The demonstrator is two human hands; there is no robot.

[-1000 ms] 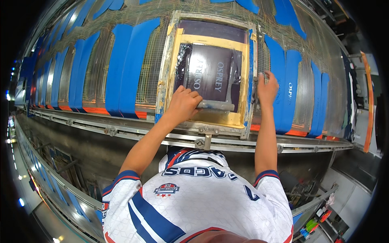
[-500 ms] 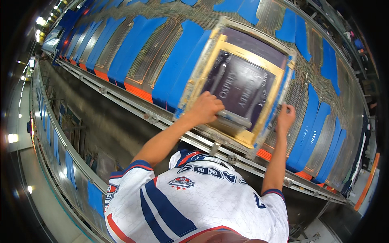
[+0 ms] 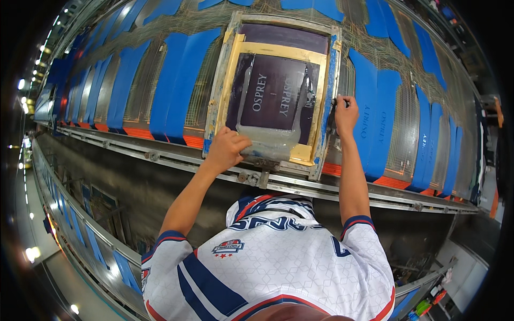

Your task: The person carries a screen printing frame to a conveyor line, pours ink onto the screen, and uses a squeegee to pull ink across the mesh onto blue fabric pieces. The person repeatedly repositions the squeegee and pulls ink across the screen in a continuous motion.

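While the dark handle (image 3: 334,102) is gripped by the right hand (image 3: 346,115), the hold of the curled left hand (image 3: 227,150) being unclear, ink (image 3: 270,137) could be smeared if the screen frame (image 3: 223,75) on the bench (image 3: 399,140) is jolted.

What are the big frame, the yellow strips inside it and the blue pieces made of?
Big frame: probably metal; its grey bars look dull, scuffed and stained.
Yellow strips: perhaps tape, slightly shiny, lying flat in bands; a coating is possible.
Blue pieces: likely cloth, matte, lying thin and flat with curved cut edges.
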